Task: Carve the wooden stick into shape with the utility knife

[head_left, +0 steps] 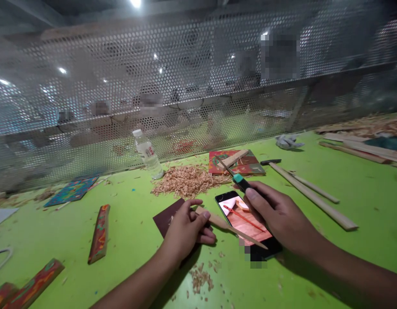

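Observation:
My left hand [185,227] is closed on a slim carved wooden stick [219,222], pinched at its wider end between thumb and fingers. The stick's narrow tip reaches right, across a phone [222,198] that shows a red stick on its screen. In my right hand [276,210] is a carving knife [239,179] with a black and teal handle, its thin dark blade pointing up and left. That hand is over the phone's right edge; whether it touches the phone I cannot tell. A dark brown square sheet [166,214] lies partly under my left hand.
Wood shavings [188,180] are heaped beside a clear water bottle [147,154]. A painted board [256,167] bears a wood piece. Long sticks [314,197] lie right, painted strips [100,231] left. A perforated metal screen [185,86] stands behind the green table [130,240].

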`<control>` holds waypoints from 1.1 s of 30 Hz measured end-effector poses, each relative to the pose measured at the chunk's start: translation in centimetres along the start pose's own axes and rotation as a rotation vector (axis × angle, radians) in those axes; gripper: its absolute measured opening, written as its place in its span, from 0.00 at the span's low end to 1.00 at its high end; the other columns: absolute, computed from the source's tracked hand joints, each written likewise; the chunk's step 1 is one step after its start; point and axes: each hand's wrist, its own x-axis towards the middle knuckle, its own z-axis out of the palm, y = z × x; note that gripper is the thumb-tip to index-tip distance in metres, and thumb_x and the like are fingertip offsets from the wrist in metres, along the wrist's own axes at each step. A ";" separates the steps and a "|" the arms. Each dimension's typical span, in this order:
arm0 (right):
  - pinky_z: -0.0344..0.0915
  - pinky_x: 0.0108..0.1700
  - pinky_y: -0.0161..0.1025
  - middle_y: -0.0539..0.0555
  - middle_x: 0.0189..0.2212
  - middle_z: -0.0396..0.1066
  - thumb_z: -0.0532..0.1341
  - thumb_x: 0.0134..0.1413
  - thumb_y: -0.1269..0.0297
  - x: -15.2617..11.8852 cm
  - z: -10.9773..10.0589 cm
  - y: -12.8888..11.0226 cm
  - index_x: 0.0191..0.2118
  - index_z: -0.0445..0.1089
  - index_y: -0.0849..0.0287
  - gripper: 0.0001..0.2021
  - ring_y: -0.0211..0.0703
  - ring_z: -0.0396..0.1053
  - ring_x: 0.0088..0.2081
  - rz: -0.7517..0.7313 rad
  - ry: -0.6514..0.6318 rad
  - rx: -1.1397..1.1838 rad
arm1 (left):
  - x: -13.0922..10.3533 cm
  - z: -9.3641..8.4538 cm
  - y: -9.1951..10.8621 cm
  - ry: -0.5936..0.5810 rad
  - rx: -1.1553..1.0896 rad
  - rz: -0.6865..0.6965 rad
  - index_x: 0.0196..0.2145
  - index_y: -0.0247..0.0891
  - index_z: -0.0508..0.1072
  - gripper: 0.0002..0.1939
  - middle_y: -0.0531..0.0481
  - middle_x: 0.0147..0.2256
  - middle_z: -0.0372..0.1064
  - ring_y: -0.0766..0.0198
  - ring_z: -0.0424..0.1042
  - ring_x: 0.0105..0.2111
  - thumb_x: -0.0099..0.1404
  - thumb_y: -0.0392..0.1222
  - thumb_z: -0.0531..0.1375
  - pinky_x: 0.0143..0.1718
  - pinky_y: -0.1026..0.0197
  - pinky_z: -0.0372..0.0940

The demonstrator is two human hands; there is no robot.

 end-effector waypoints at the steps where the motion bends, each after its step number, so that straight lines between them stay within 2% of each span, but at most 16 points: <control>1: 0.61 0.26 0.37 0.51 0.29 0.71 0.57 0.70 0.43 0.0 0.0 0.0 0.51 0.76 0.56 0.23 0.45 0.68 0.29 0.002 -0.002 0.000 | 0.0 0.0 -0.1 -0.003 0.010 0.000 0.48 0.38 0.64 0.23 0.57 0.23 0.72 0.62 0.78 0.20 0.65 0.46 0.71 0.24 0.61 0.77; 6: 0.63 0.28 0.38 0.51 0.29 0.71 0.57 0.70 0.43 0.1 0.0 0.1 0.50 0.76 0.57 0.23 0.45 0.68 0.30 0.003 0.005 0.000 | 0.3 0.1 -0.5 -0.032 0.052 0.010 0.42 0.40 0.64 0.24 0.57 0.24 0.73 0.64 0.75 0.16 0.61 0.51 0.73 0.16 0.65 0.72; 12: 0.63 0.29 0.38 0.49 0.28 0.68 0.57 0.69 0.42 0.1 0.1 0.3 0.46 0.75 0.56 0.22 0.44 0.66 0.29 0.006 0.005 0.001 | 0.3 0.0 -0.6 -0.023 0.051 0.020 0.50 0.37 0.64 0.23 0.59 0.25 0.69 0.64 0.77 0.19 0.66 0.48 0.69 0.20 0.63 0.76; 22: 0.65 0.30 0.40 0.50 0.27 0.71 0.58 0.68 0.39 0.1 0.1 0.3 0.48 0.77 0.56 0.24 0.46 0.68 0.29 -0.002 -0.017 -0.002 | 0.3 0.2 -0.6 -0.049 0.059 0.032 0.53 0.35 0.65 0.20 0.58 0.28 0.67 0.65 0.76 0.20 0.67 0.40 0.65 0.17 0.64 0.74; 28: 0.56 0.23 0.38 0.44 0.20 0.59 0.57 0.68 0.39 0.1 0.3 0.4 0.50 0.77 0.56 0.25 0.41 0.59 0.21 0.013 -0.037 0.008 | 0.3 0.4 -0.7 -0.065 0.091 0.037 0.53 0.34 0.64 0.18 0.59 0.27 0.67 0.66 0.75 0.19 0.68 0.38 0.63 0.14 0.67 0.71; 33: 0.54 0.24 0.38 0.44 0.20 0.58 0.58 0.68 0.39 0.1 0.3 0.5 0.49 0.77 0.56 0.25 0.40 0.57 0.22 0.021 -0.044 0.019 | 0.4 0.3 -1.0 -0.068 0.099 0.035 0.51 0.36 0.63 0.19 0.59 0.28 0.67 0.65 0.75 0.19 0.68 0.41 0.65 0.14 0.67 0.71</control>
